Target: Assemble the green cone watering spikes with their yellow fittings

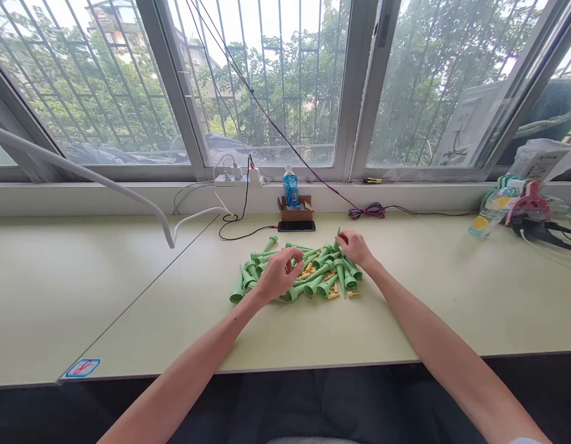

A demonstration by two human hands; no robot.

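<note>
A pile of green plastic cone spikes (321, 288), each with a wide ribbed cap end and a tapering point, lies on the table in front of me. Small yellow pegs (308, 270) are scattered among them, a few at the pile's near edge. At the pile's far right, my right hand (356, 248) pinches one green cone spike (337, 239), its tip pointing up. My left hand (280, 272) hovers over the left part of the pile, fingers curved and thumb apart, with nothing visible in it. It hides some of the spikes beneath.
Behind the pile lie a black phone (296, 226) on a cable and a small cardboard box (296, 213) with a blue-labelled bottle (290, 187). A power strip (232, 179), coiled wire (366, 211) and a white hose (128, 188) are nearby. Bagged items (528, 200) stand far right.
</note>
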